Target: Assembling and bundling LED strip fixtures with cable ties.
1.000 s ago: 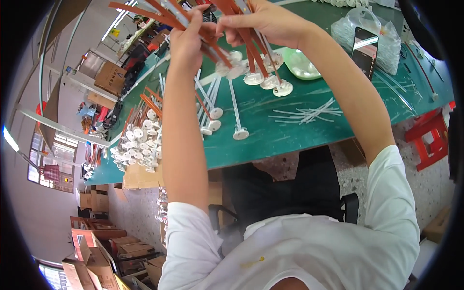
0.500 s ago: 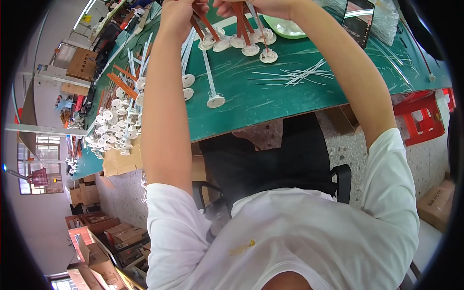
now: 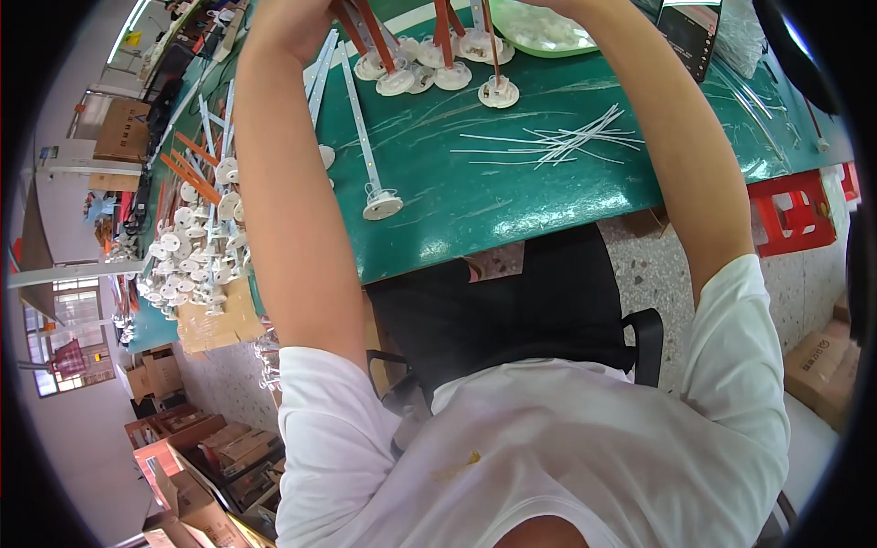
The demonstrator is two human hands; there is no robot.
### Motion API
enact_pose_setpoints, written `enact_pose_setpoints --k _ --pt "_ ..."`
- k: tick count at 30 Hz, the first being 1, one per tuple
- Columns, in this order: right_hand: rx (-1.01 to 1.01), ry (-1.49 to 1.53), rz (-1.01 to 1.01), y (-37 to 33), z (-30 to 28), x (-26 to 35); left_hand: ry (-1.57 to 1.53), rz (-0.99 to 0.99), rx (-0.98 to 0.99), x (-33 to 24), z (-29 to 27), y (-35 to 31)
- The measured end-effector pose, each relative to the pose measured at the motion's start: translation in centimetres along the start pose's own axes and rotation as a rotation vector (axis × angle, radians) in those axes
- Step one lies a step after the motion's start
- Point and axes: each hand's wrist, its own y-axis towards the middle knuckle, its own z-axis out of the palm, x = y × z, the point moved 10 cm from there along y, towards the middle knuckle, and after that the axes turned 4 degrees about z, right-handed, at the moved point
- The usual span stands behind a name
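Note:
At the top edge of the view, my left hand (image 3: 290, 26) is beside a bunch of upright orange-brown strips (image 3: 376, 38) on round white bases (image 3: 396, 83). Its fingers are cut off by the edge, so a hold cannot be made out. Only a sliver of my right hand (image 3: 552, 5) shows, above a green bowl (image 3: 546, 44) with whitish contents; its fingers are out of view. One thin brown strip (image 3: 494, 57) rises from a separate white base (image 3: 499, 92). Nearer me, a pale strip light (image 3: 359, 119) lies with its round white base toward me.
Thin white wires (image 3: 562, 146) lie crossed on the green table (image 3: 438, 192). A phone (image 3: 687, 38) stands at the back right, near clear plastic wrap. Many strips with white bases (image 3: 187, 260) are heaped at left on cardboard. A red stool (image 3: 793, 215) stands at right.
My view has shifted, so table things sit a little lower and further left. Both hands have slid up past the top edge, hiding fingers that showed before.

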Motion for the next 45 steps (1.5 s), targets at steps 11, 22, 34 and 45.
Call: enact_pose_setpoints --k 11,22,34,45 --pt "-0.155 -0.113 -0.083 -0.8 -1.1 -0.2 0.013 0.066 0.126 -0.9 -0.5 0.6" --pt "-0.217 -0.114 -0.107 -1.3 0.1 1.0 0.136 0.221 0.334 -2.0 3.9 0.2" --pt "-0.332 -0.843 -0.459 -2.8 1.9 5.0 -0.274 0.05 0.432 -0.7 5.9 -0.1" --pt "-0.161 -0.189 -0.032 -1.3 0.3 -0.4 0.027 0.267 0.273 -0.3 0.8 1.3"
